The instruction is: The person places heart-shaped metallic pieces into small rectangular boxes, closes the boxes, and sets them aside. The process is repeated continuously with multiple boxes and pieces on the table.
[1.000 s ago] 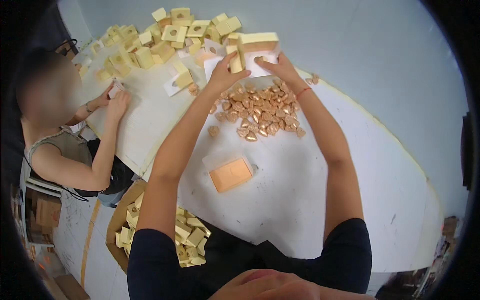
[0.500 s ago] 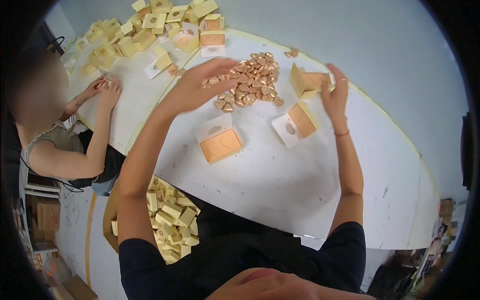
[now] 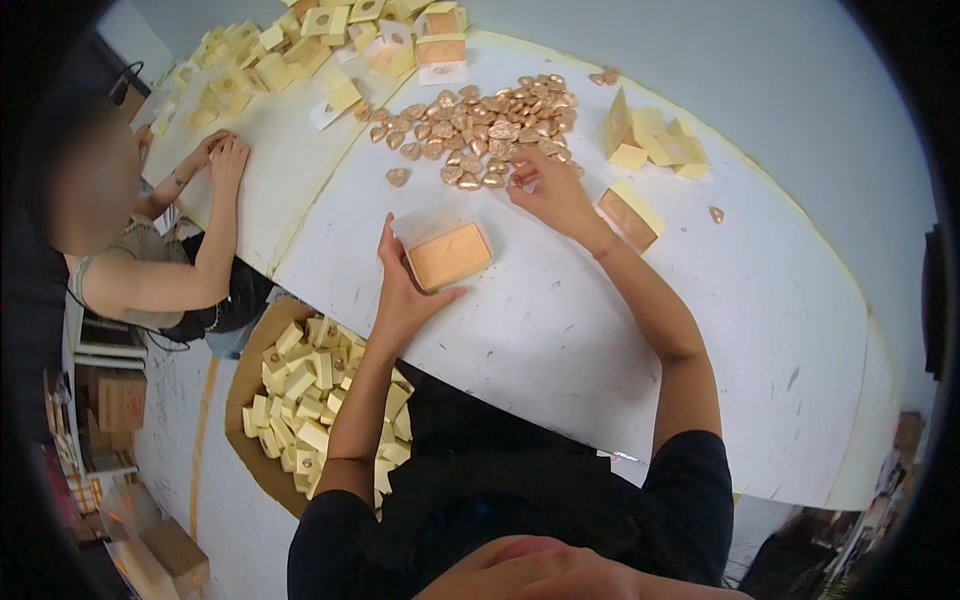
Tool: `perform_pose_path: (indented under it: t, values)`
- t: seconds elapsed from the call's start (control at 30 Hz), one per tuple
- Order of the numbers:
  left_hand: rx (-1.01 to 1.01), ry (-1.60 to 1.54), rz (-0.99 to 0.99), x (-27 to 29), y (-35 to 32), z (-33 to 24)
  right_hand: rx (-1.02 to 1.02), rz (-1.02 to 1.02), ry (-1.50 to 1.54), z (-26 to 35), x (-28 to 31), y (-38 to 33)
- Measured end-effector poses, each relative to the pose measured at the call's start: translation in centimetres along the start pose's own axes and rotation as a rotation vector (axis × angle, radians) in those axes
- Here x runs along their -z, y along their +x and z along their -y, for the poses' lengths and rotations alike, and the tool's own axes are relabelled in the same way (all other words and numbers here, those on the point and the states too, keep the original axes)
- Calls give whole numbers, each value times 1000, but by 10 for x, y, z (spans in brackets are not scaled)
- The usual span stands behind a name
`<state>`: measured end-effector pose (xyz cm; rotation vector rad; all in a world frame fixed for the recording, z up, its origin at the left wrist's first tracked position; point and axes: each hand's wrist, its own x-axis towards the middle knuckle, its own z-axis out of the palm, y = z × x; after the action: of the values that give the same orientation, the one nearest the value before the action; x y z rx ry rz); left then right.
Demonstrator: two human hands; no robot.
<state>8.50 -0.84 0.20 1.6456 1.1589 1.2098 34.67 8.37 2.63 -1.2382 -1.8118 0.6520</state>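
On the white table, an open pale yellow box [image 3: 452, 257] with a peach inside tilts toward me, its white flap raised. My left hand [image 3: 400, 300] grips the box's left corner, fingers along one side and thumb along the near edge. My right hand [image 3: 555, 200] is at the near right edge of a pile of gold foil-wrapped hearts [image 3: 505, 130]. Its fingertips are pinched together; whatever is between them is too small to make out. A second open box [image 3: 632, 216] lies right of that hand, partly covered by the wrist.
More yellow boxes [image 3: 655, 140] stand at the far right, with a stray heart [image 3: 716, 215] nearby. Many boxes [image 3: 330, 35] heap up at the far left. A carton of boxes [image 3: 300, 400] stands below the table edge. A co-worker [image 3: 150, 260] sits at the left.
My left hand has come back from the pile to the near box. My right hand has moved left from the far-right boxes to the hearts. The hearts are spread wider leftward.
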Motion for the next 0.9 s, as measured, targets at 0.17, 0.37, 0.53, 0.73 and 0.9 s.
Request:
perform_pose_path:
  t: [0.17, 0.37, 0.53, 0.73, 0.9]
  values:
    - [-47, 32, 12, -9, -4, 5, -57, 201, 570, 67, -36, -56]
    - [-41, 82, 37, -3, -5, 10, 261, 259, 117, 80, -71, -49]
    - [-95, 104, 29, -2, -5, 9, 551, 104, -203, 73, -69, -60]
    - [-122, 157, 10, -1, -4, 9, 499, 168, -204, 90, -49, -66]
    - [-61, 166, -9, -2, -8, 9, 237, -160, -151, 40, -24, 7]
